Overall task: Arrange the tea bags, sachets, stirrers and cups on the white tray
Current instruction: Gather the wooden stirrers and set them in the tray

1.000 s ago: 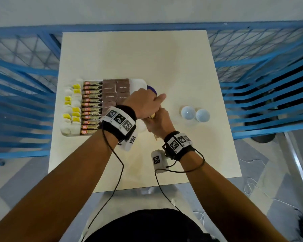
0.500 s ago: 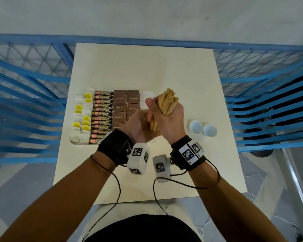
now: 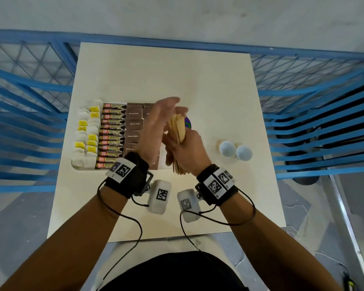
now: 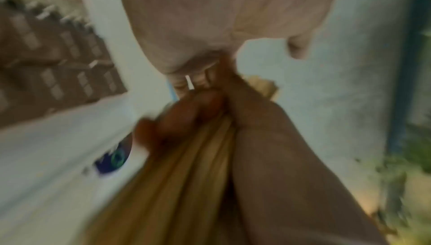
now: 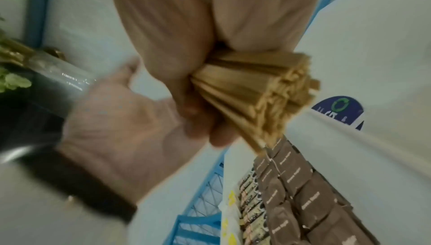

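My right hand (image 3: 184,153) grips a bundle of wooden stirrers (image 3: 178,128) upright above the right end of the white tray (image 3: 162,163). In the right wrist view its fingers (image 5: 177,46) wrap the stirrers (image 5: 256,90), whose ends fan out unevenly. My left hand (image 3: 161,116) is open, fingers straight, its palm against the left side of the bundle. The tray holds tea bags (image 3: 86,139) with yellow tags, a column of coffee stick sachets (image 3: 112,135) and brown sugar sachets (image 3: 133,127). Two white cups (image 3: 227,149) stand upside down on the table to the right.
A dark blue round disc (image 3: 187,123) with a green recycling mark lies just behind the stirrers by the tray's right end. The cream table (image 3: 166,76) is ringed by blue metal railings (image 3: 315,114). The left wrist view is blurred by motion.
Both hands rose from the tray's right end with the stirrers. The left hand left the bundle's lower end, turned over, and now lies flat along its left side.
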